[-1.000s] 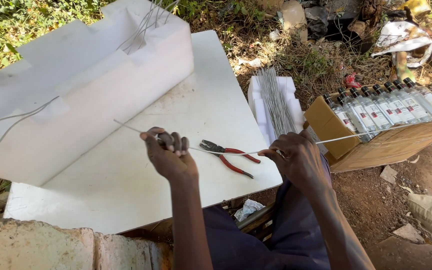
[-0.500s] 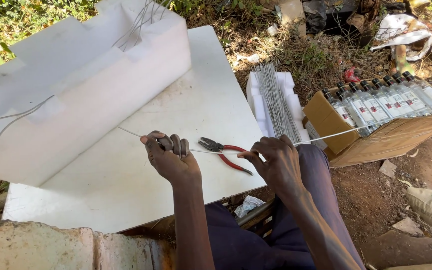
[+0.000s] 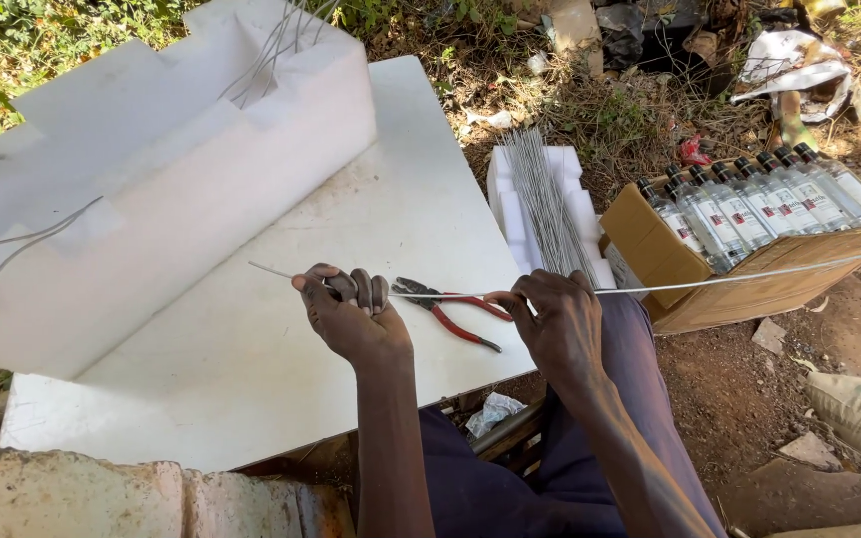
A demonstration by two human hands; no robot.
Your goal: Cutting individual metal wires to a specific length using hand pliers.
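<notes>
Head view: a white foam slab (image 3: 251, 369) carries a stepped foam block (image 3: 151, 189); a cardboard box of clear bottles (image 3: 749, 249) stands to the right. Left hand (image 3: 351, 314) and right hand (image 3: 550, 324) are both clenched on a long straight wire (image 3: 729, 281) held level above red-handled pliers (image 3: 450, 309).

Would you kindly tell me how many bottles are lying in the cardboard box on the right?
8 bottles show, lying side by side in one row across the open cardboard box on the ground at right; more may be hidden beneath them.
</notes>
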